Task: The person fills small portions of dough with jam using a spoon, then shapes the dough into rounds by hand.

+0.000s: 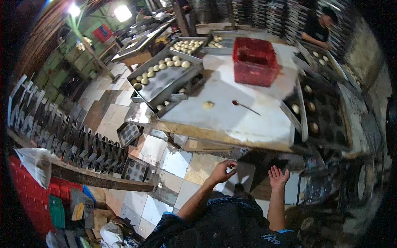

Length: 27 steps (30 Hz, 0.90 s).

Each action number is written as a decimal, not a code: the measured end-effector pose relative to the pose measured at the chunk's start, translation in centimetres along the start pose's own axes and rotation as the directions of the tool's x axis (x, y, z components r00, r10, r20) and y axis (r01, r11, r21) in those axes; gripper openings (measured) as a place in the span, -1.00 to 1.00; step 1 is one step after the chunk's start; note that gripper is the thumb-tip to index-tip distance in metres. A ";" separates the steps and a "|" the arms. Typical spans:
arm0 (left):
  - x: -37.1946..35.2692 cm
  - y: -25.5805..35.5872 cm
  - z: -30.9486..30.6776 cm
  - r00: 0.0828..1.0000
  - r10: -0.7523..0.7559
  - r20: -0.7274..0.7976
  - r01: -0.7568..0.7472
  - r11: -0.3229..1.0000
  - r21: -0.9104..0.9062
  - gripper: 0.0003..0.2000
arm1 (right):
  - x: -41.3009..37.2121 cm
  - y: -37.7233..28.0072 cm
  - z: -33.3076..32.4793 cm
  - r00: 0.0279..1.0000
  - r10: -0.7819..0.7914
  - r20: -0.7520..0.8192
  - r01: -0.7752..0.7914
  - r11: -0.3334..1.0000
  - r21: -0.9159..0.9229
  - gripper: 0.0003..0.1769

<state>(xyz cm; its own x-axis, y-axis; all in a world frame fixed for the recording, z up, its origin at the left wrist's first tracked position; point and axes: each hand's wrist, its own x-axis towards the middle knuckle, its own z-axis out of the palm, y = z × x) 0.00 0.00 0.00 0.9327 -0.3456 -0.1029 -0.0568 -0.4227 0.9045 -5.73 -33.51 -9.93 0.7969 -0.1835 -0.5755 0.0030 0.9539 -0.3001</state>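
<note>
My left hand (223,171) is in front of the table's near edge, its fingers curved and apart, with nothing seen in it. To its right, my right hand (278,177) is raised palm up with the fingers spread, holding nothing. Both are off the white-topped table (194,113). On the tabletop lie a small piece of dough (208,105) and a spoon (247,108) with something dark red in its bowl. Behind them stands a red plastic crate (255,62). A metal tray (159,84) at the table's left holds several round dough balls (151,74).
More trays (326,111) with dough balls line the right side. A co-worker (320,31) is at the back right. Stacked trays (74,136) stand on the left, beside a wooden beam (95,180), red crates (27,194) and a plastic bag (37,165). Tiled floor (165,182) shows below.
</note>
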 end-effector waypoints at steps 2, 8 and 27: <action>-2.3 1.7 -3.0 0.967 0.244 -0.074 -0.224 0.952 0.210 -0.65 | -1.7 3.2 4.4 0.946 -0.125 -0.298 0.165 0.980 0.112 0.11; 10.3 1.2 -24.9 0.532 0.320 -0.784 -0.221 0.946 0.237 -0.82 | 2.2 1.3 26.9 0.879 -0.475 0.032 0.446 0.797 -0.407 -0.20; 24.3 -2.7 -62.1 0.847 0.154 -0.508 0.229 0.757 0.612 -0.64 | 5.6 17.5 44.4 0.888 -0.269 0.373 0.428 0.186 -0.884 -0.56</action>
<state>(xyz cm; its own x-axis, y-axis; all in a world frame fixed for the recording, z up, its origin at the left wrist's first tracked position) 44.90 44.79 20.82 0.9626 0.0680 0.2623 -0.0468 -0.9118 0.4081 25.65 -7.32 15.35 0.9322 -0.3309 -0.1464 -0.1924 -0.1107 -0.9750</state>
